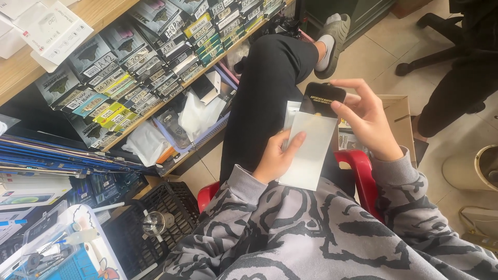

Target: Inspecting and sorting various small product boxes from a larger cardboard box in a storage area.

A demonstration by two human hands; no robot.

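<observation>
My left hand [277,158] grips a flat white paper sleeve [311,150] from its left edge, thumb lying across the front. A black rectangular screen protector [322,98] sticks out of the sleeve's top end. My right hand [365,119] pinches that black piece between thumb and fingers at its right side. Both hands are held above my lap, over black trousers [264,88] and the red chair [358,166] I sit on. Grey patterned sleeves cover both my arms.
A wooden shelf [155,111] at left holds several rows of boxed screen protectors [129,67]. Below it are a plastic tray with bags [197,119], a black crate [155,223] and a tool box [62,249]. A cardboard box [399,119] lies right; another person's dark leg [456,88] stands beyond.
</observation>
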